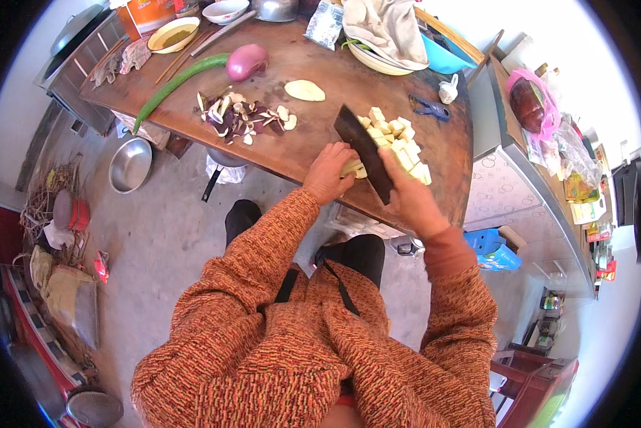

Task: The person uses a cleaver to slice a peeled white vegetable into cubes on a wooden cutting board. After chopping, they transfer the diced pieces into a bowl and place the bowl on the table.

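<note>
fingers of the left hand [327, 175] curl together on pale strips [360, 172] on the desk [299, 57], just left of the knife [364, 151], slanting far-left to near-right, clamped in the fingers of the right hand [412, 202].

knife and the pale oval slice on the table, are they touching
Apart: the head view shows bare wooden table between the knife and the pale oval slice.

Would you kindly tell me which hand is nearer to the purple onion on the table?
Left. The left hand is below and to the right of the purple onion in the picture; the right hand, holding the knife, is farther off to the right.
</note>
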`<state>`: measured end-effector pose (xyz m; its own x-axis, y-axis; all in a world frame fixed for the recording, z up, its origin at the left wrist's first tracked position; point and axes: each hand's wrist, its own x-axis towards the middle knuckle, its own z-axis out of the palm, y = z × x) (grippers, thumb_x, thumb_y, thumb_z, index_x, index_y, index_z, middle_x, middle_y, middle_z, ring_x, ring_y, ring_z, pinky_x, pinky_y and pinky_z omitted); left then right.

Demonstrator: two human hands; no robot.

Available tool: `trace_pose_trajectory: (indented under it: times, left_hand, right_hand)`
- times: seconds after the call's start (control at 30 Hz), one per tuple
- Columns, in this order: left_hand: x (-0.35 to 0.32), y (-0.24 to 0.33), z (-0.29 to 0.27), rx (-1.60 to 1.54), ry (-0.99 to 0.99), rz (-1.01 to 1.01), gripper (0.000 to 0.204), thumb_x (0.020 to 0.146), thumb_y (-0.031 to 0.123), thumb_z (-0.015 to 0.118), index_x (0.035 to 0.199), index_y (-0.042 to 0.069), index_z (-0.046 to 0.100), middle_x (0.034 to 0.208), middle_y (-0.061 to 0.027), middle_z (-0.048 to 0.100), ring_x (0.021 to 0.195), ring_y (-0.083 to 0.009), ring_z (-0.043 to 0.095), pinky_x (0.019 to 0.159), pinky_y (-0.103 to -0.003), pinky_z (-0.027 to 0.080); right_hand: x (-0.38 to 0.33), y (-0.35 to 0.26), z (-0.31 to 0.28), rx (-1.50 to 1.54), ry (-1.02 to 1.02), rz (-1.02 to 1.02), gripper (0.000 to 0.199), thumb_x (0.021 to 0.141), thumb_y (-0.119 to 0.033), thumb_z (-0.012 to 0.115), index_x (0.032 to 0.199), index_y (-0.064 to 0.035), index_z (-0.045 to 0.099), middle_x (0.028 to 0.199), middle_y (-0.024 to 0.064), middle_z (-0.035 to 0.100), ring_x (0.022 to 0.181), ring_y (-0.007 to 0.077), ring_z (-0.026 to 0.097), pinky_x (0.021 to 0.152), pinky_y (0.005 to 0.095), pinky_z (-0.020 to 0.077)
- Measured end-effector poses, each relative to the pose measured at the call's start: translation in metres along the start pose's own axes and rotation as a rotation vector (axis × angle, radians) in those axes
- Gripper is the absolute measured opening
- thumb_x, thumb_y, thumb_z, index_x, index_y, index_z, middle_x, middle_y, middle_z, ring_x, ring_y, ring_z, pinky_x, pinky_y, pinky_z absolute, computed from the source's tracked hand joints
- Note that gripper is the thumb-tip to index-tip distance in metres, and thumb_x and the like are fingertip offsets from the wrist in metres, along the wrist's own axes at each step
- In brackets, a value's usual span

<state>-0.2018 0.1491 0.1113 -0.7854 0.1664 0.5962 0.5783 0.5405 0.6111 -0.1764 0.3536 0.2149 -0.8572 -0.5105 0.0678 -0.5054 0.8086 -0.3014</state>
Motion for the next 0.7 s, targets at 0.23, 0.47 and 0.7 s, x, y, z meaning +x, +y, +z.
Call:
trace_pose_trajectory:
  times: [0.23,0.47,0.7]
  left_hand:
    - [-0.008,0.006,-0.002,-0.074,0.064,-0.103,0.042,0.066,0.012,0.071,0.104,0.005,0.054,0.100,-0.0149,0.050,0.099,-0.0353,0.050,0.088,-0.042,0.043]
    - [-0.014,0.005,-0.001,0.022,0.064,-0.095,0.034,0.065,0.010,0.071,0.094,0.006,0.055,0.095,-0.0120,0.052,0.094,-0.0335,0.051,0.083,-0.042,0.043]
    - [-0.010,0.001,-0.002,0.071,0.017,-0.097,0.027,0.064,0.010,0.072,0.087,0.008,0.058,0.088,-0.0087,0.053,0.090,-0.0309,0.051,0.079,-0.041,0.043]
  right_hand:
    - [-0.017,-0.010,-0.030,0.027,0.053,0.055,0.079,0.079,0.001,0.049,0.149,-0.0260,0.024,0.078,0.0280,0.061,0.071,0.0456,0.061,0.065,0.0522,0.0461]
    - [-0.035,-0.040,-0.025,-0.058,-0.061,-0.001,0.083,0.079,0.001,0.050,0.151,-0.0224,0.016,0.073,0.0198,0.064,0.064,0.0413,0.061,0.058,0.0537,0.0470]
    - [-0.017,-0.031,0.014,-0.118,-0.043,-0.052,0.088,0.077,0.002,0.050,0.152,-0.0205,0.011,0.073,0.0171,0.063,0.066,0.0385,0.062,0.057,0.0498,0.0490]
